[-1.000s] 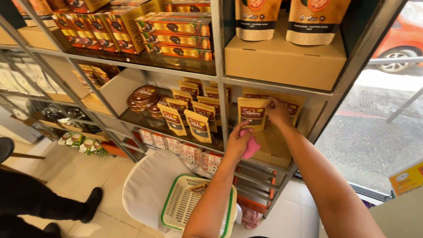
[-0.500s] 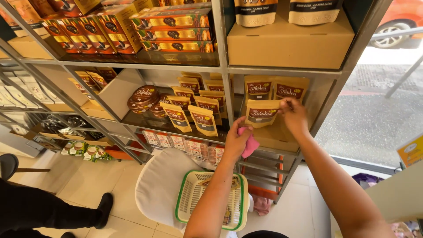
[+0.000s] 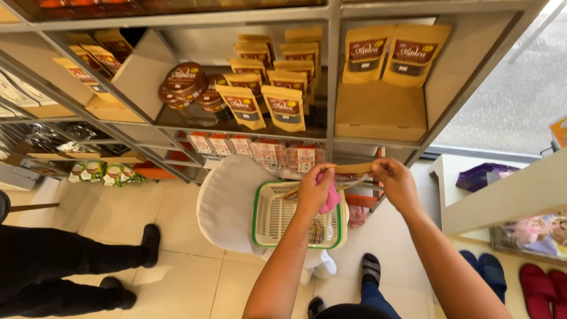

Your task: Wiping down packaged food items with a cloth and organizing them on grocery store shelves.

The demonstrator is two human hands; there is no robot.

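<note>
A brown pouch [image 3: 352, 172] is held flat between both hands above the white basket [image 3: 260, 227] on the chair [image 3: 227, 201]. The left hand [image 3: 313, 189] grips one end along with a pink cloth [image 3: 329, 199], while the right hand [image 3: 397, 183] pinches the other. The step looks like wiping; a steady hold suits it.

Flat kraft-brown pouch [image 3: 352, 172] (dark label) held level above a white, green-rimmed basket [image 3: 266, 221].
</note>
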